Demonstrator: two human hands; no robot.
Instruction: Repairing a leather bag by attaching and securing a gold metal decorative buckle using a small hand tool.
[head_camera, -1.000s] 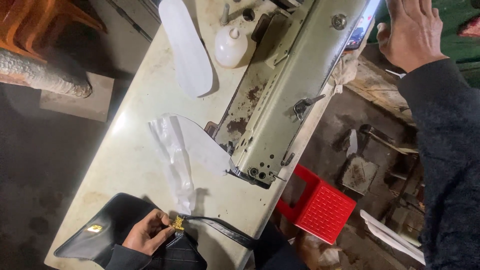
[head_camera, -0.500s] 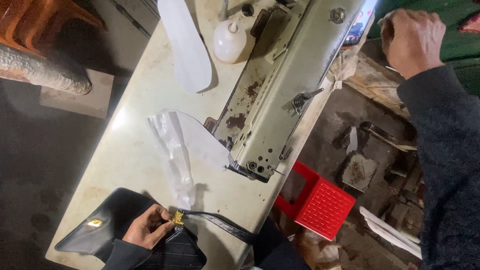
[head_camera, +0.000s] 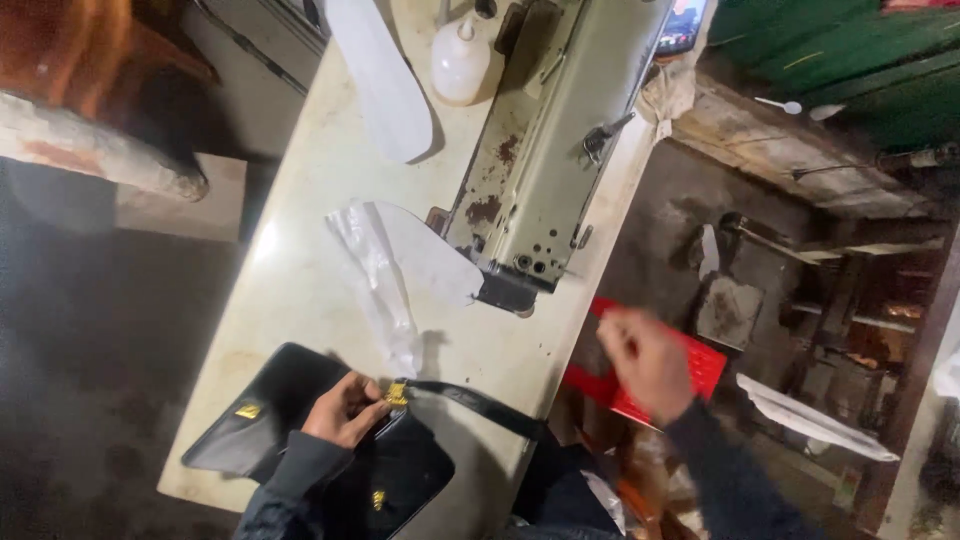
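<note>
Your left hand (head_camera: 342, 410) pinches the gold buckle (head_camera: 397, 394) on the black handbag (head_camera: 300, 440) at the near end of the counter (head_camera: 300, 270), its strap (head_camera: 480, 405) trailing right. Your right hand (head_camera: 645, 360) hovers off the edge over a red stool (head_camera: 690, 365), blurred; its fingers seem loosely curled, holding nothing.

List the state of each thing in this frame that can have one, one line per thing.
Left hand: fingers closed on the gold buckle of the black handbag.
Right hand: blurred, in the air off the table edge, holding nothing that shows.
Black handbag: lying flat on the table, strap stretched out.
Sewing machine: tilted back, rusty underside showing.
Plastic bottle: upright, capped.
Clear plastic wrap: crumpled, lying loose.
</note>
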